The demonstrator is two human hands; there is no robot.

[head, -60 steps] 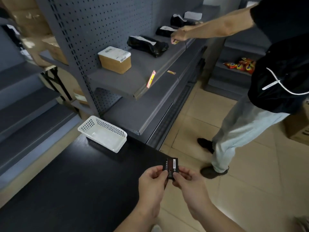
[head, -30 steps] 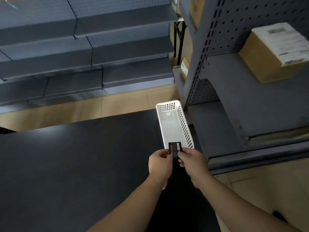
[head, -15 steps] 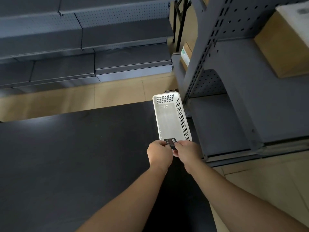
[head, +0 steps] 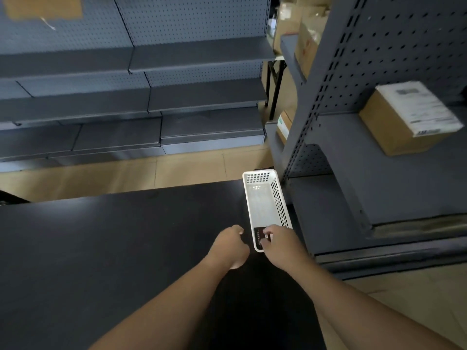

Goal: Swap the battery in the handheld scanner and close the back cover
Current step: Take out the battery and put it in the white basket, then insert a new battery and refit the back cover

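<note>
The right hand (head: pixel 279 242) pinches the battery (head: pixel 259 239) at the near end of the white basket (head: pixel 262 198), long axis pointing away along the basket, while the left hand (head: pixel 231 242) sits just beside it, loosely curled and holding nothing.

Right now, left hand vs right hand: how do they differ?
The right hand pinches the black battery at the near end of the white basket; the left hand holds nothing. The right reaches over the basket rim; the left, loosely curled, hangs over the black table beside it. Both are bare.
</note>
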